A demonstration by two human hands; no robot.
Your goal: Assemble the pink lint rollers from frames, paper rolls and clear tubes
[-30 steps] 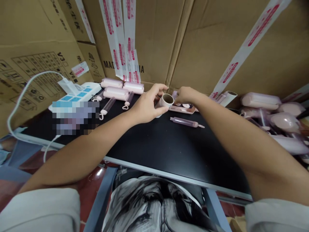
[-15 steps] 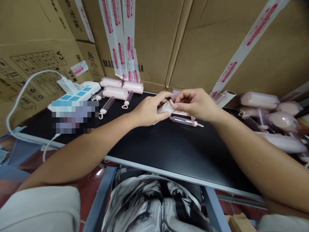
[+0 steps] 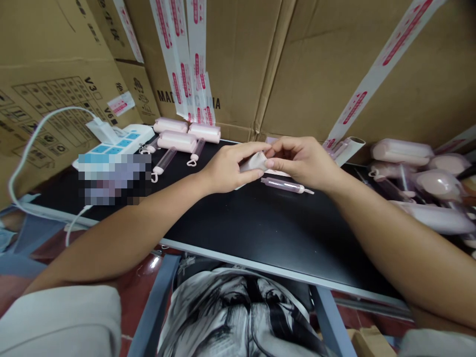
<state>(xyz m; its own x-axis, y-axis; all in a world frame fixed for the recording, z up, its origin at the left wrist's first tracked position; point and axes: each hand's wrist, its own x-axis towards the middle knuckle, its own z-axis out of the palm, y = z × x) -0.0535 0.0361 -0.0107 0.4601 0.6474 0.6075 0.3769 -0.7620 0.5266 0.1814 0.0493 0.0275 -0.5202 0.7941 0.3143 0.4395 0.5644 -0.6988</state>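
My left hand [image 3: 226,171] is curled round a small white roll [image 3: 253,162], thumb below and fingers over the top. My right hand [image 3: 303,161] pinches at the roll's right end, its thumb against the rim; the fingertips partly hide what they grip. Just below my right hand, a clear purplish handle [image 3: 284,185] with a pale pink end and loop lies on the black tabletop [image 3: 256,223]. Behind my hands, a pale pink piece [image 3: 277,173] is mostly covered. Right of my right hand rests another white roll [image 3: 349,150], with purplish parts beside it.
Pink lint rollers [image 3: 176,141] with clear handles lie at the back left, near a white power strip [image 3: 128,141] with a plugged-in charger and cable. More pink rollers [image 3: 401,152] are piled at the right. Cardboard boxes [image 3: 238,64] wall off the back. A grey edge [image 3: 238,263] borders the table.
My left fingers have stretched further over the white roll, towards my right fingertips. The roll has turned slightly in my hands. Things on the table stay put.
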